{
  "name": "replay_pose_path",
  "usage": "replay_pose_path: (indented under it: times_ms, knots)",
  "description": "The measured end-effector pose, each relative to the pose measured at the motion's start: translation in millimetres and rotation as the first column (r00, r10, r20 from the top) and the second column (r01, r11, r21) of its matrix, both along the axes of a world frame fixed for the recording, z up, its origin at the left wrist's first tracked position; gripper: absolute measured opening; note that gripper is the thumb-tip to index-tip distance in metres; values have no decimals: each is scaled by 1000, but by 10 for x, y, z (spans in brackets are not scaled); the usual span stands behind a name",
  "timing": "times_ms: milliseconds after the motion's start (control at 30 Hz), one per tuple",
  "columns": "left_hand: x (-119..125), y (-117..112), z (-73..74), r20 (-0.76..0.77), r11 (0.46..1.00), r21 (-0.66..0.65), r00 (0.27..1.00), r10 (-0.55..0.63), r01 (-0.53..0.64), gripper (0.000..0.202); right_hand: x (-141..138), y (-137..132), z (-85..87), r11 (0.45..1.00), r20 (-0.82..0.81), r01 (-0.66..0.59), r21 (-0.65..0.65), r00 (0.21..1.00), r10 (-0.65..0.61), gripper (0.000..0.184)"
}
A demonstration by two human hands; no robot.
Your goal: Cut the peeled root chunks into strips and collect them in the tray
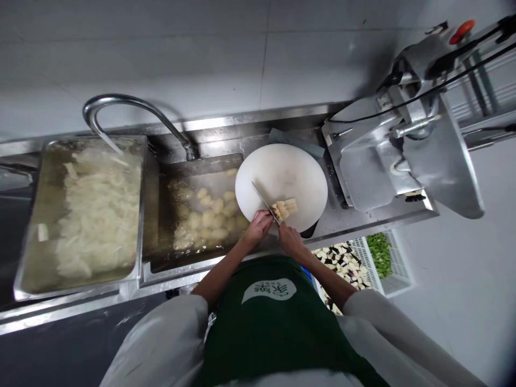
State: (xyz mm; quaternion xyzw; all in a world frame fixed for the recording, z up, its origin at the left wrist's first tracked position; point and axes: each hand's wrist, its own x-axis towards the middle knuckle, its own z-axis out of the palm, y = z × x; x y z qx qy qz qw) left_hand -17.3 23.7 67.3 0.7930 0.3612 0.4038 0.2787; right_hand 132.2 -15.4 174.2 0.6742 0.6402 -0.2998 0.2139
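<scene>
- Since there's only the head view to go on, here it is: the right hand (291,240) is clamped around the handle of a knife (265,200), at the near edge of a round white cutting board (282,169).
- The blade slants from that hand up and to the far left across the board.
- Pale cut pieces (284,208) sit in a little stack on the board, touching the right side of the blade, just beyond the right hand.
- The left hand (258,226) is at the near-left edge of the board, fingers curled, right beside the blade. Honestly can't tell if it's gripping anything or just resting there.
- Left of the board is a sink basin (193,169) full of water with peeled pale lumps (209,215) floating in it. The board overlaps the basin's right rim.
- Further left, a steel tray (139,215) holds a heap of pale shredded strips (94,215) in water, and a curved faucet (133,105) arches over it.
- On the right of the counter stands a metal slicing machine (407,145).
- Below the counter, near right, a white crate (397,269) holds dark-skinned diced cubes (341,260) and some chopped greens (379,251).
- The person wears a green apron (278,333).
</scene>
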Motion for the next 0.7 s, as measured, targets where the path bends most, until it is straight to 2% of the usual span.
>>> replay_pose_path:
  times_ms: [100, 167, 267, 333, 433, 500, 600, 633, 700]
  knots:
    - [-1, -45, -35, 36, 1000, 8, 999, 9, -10, 22, 0, 19, -118, 999, -21, 22, 33, 1000, -22, 29]
    - [34, -80, -91, 56, 999, -15, 997, 51, -51, 23, 57, 19, -125, 998, -36, 37, 50, 999, -35, 32]
    - [136, -99, -196, 39, 988, -87, 991, 129, -125, 38, 230, 38, -98, 996, -66, 60, 68, 996, -55, 34]
    - [215, -63, -255, -6, 987, -112, 993, 117, -117, 40, 387, 52, -87, 992, -59, 90, 91, 995, -85, 34]
    - [299, 68, -304, -92, 992, -90, 993, 81, -89, 33, 599, 44, -86, 982, -15, 158, 107, 988, -157, 34]
    - [326, 163, -309, -108, 982, -79, 981, 164, -173, 29, 660, 17, -84, 977, 1, 195, 92, 981, -196, 34]
    - [363, 208, -284, -60, 910, -137, 920, 387, -391, 27, 585, -35, -69, 974, -12, 218, 58, 976, -218, 35]
    - [378, 184, -269, -46, 885, -174, 901, 432, -433, 27, 529, -48, -62, 975, -25, 216, 50, 976, -215, 36]
    - [400, 92, -237, -34, 870, -242, 900, 435, -430, 26, 412, -65, -45, 979, -48, 200, 47, 979, -197, 36]
